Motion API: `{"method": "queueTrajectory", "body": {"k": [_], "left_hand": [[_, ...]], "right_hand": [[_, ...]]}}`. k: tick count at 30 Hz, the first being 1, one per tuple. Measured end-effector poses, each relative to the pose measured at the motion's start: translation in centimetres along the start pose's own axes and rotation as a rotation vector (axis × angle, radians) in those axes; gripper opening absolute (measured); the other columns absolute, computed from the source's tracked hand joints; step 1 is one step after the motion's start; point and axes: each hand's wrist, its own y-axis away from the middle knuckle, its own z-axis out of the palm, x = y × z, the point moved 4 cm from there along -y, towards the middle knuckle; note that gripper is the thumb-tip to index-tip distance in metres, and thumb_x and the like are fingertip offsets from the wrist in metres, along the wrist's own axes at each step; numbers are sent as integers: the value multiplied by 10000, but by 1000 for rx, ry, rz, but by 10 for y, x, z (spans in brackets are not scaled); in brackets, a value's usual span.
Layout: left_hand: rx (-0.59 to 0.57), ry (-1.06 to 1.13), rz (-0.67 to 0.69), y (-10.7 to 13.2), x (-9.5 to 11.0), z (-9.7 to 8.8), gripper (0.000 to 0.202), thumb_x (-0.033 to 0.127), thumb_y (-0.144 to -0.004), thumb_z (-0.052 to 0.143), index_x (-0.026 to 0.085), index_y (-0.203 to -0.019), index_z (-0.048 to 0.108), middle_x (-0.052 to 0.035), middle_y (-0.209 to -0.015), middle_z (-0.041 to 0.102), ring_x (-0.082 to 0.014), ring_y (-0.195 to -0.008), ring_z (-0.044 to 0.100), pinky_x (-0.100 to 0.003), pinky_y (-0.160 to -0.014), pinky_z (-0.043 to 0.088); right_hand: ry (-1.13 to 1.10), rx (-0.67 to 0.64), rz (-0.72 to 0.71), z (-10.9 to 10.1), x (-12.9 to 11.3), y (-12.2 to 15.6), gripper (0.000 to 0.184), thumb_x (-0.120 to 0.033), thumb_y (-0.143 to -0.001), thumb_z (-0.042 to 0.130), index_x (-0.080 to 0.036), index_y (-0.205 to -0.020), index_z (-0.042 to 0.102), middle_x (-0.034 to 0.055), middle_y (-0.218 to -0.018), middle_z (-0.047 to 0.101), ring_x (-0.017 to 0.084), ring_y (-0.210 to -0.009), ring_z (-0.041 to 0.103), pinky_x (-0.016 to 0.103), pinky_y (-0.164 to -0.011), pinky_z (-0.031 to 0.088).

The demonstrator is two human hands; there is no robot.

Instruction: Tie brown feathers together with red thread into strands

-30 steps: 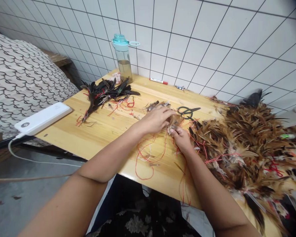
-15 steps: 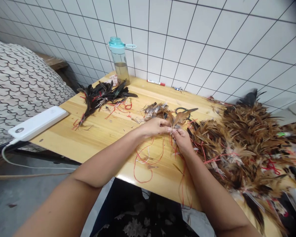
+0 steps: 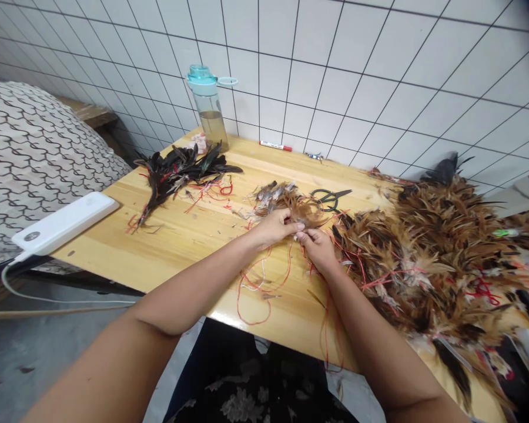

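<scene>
Over the middle of the wooden table (image 3: 167, 258), my left hand (image 3: 275, 228) pinches a small bunch of brown feathers (image 3: 307, 215) near its base. My right hand (image 3: 318, 248) is closed at the lower end of the same bunch, fingertips meeting the left ones. What exactly lies between the right fingertips is hidden. Red string (image 3: 251, 320) loops on the table below my hands and trails over the front edge. Just behind the bunch lie black-handled scissors (image 3: 330, 200), and loose greyish-brown feathers (image 3: 271, 197) sit beyond my left hand.
A large heap of brown feathers (image 3: 449, 247) covers the right side. Dark feathers (image 3: 176, 170) lie at the left, before a water bottle (image 3: 209, 111). A marker (image 3: 275, 145) rests by the tiled wall (image 3: 277, 70). A white power bank (image 3: 66, 220) sits on the left edge.
Both hands have shifted slightly left with the feather bunch, which now tilts lower to the right. The scissors show more fully. The view has turned a little.
</scene>
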Motion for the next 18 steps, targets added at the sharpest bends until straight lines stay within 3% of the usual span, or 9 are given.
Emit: {"method": "queueTrajectory", "body": {"k": [4,8,14,18], "left_hand": [[-5,107,12,0,0,-1,424,384,-622,805,124,-894,609,16,-738,627,-79,-671,538,-205,-653,398],[-10,138,12,-3,3,-8,414,450,-638,794,121,-737,561,25,-614,558,-47,-526,429,-197,-518,290],[-42,156,-29,-4,4,-13,414,433,-633,806,127,-670,530,29,-570,509,-43,-503,406,-200,-499,276],[-83,45,-64,0,0,-6,401,452,-662,770,131,-690,530,35,-559,497,-52,-501,407,-208,-505,281]], "right_hand": [[30,-25,-5,2,-3,2,233,-414,-770,560,-201,-683,598,-8,-627,580,146,-611,517,269,-603,426],[-28,83,24,-2,-2,3,243,-407,-786,535,-195,-824,648,20,-738,641,151,-653,542,278,-639,439],[-119,231,111,-10,8,3,293,-450,-771,566,-189,-885,637,-15,-649,568,126,-562,452,257,-557,388],[-154,221,97,-9,8,2,248,-431,-767,572,-198,-842,611,-14,-654,578,134,-584,485,265,-587,417]]}}
